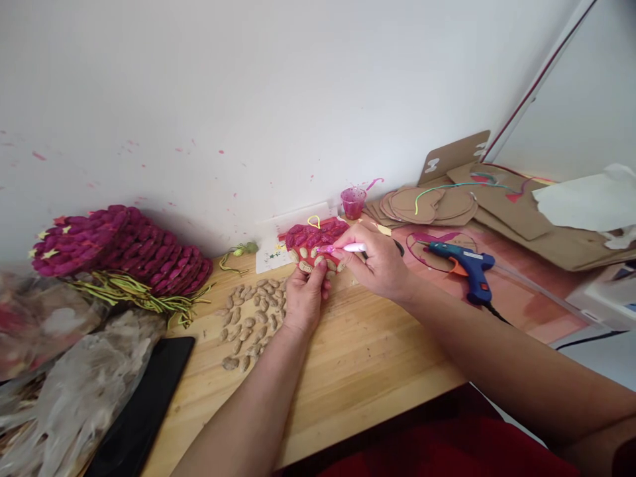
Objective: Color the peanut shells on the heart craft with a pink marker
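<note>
My left hand (305, 295) is closed on the lower edge of a peanut-covered craft piece (318, 233), thumb on its front. The piece's upper peanuts are painted magenta, the lower ones are bare tan on a red backing, and a yellow loop tops it. In my right hand (375, 262) is a slim paintbrush (354, 248) with a white-pink handle, its magenta tip at the peanuts. Fingers partly cover the piece. Behind it stands a clear cup of magenta paint (353, 204). Loose peanuts (253, 318) lie left of my left wrist.
Stacked magenta peanut pieces (124, 248) with yellow-green cords lean at left, near plastic bags (94, 391) and a black flat object (149, 404). At right lie a blue glue gun (462, 258), heart-shaped cardboard pieces (427, 205) and cardboard sheets (527, 225). A wall rises behind.
</note>
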`<action>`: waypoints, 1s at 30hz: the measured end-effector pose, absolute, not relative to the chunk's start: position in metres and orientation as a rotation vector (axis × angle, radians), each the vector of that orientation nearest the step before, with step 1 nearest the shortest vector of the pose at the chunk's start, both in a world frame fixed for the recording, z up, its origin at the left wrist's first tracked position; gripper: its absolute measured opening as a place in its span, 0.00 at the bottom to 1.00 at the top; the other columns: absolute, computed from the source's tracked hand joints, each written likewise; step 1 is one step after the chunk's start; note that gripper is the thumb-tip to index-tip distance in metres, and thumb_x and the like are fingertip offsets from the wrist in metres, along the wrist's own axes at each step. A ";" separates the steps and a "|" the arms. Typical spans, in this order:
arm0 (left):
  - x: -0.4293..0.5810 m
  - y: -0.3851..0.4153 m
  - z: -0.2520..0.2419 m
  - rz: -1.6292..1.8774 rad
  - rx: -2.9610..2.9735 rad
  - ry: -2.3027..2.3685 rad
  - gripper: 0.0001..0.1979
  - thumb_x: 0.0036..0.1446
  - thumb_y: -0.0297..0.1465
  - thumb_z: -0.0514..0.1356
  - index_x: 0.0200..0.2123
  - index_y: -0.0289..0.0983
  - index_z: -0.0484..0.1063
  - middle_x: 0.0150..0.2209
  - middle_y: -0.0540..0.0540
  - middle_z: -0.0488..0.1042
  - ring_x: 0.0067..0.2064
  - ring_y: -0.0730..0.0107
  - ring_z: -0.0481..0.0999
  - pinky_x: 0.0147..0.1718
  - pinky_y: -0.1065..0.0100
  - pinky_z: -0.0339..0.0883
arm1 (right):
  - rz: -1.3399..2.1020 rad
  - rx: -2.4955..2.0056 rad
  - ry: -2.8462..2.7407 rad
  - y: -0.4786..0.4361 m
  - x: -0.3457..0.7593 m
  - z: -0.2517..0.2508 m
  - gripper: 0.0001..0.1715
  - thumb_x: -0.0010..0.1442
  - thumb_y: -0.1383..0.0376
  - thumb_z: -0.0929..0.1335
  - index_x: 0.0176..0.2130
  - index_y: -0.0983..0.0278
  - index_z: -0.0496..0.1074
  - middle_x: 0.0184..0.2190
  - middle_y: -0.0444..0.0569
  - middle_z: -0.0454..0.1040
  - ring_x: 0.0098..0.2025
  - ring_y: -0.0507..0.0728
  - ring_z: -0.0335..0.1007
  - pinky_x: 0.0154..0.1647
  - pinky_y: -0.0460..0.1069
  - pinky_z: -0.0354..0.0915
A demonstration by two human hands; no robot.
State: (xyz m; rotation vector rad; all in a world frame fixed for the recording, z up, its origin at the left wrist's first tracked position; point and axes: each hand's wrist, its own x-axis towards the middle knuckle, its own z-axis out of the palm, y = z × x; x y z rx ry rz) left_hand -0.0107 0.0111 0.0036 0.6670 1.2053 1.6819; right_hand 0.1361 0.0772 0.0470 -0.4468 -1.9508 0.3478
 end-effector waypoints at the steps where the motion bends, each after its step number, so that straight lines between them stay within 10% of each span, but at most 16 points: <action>1: -0.011 0.011 0.004 1.686 0.661 1.206 0.28 0.38 0.48 0.79 0.30 0.36 0.73 0.21 0.54 0.72 0.19 0.80 0.64 0.16 0.77 0.53 | 0.335 -0.455 -1.951 0.078 0.136 0.047 0.05 0.69 0.64 0.70 0.37 0.60 0.72 0.32 0.47 0.77 0.38 0.58 0.72 0.39 0.53 0.65; 30: -0.011 0.010 0.004 1.693 0.727 1.262 0.27 0.40 0.50 0.78 0.30 0.37 0.72 0.21 0.54 0.71 0.19 0.79 0.64 0.17 0.76 0.55 | 0.371 -0.486 -1.882 0.077 0.135 0.048 0.05 0.69 0.64 0.70 0.38 0.60 0.72 0.32 0.46 0.77 0.36 0.56 0.71 0.38 0.52 0.65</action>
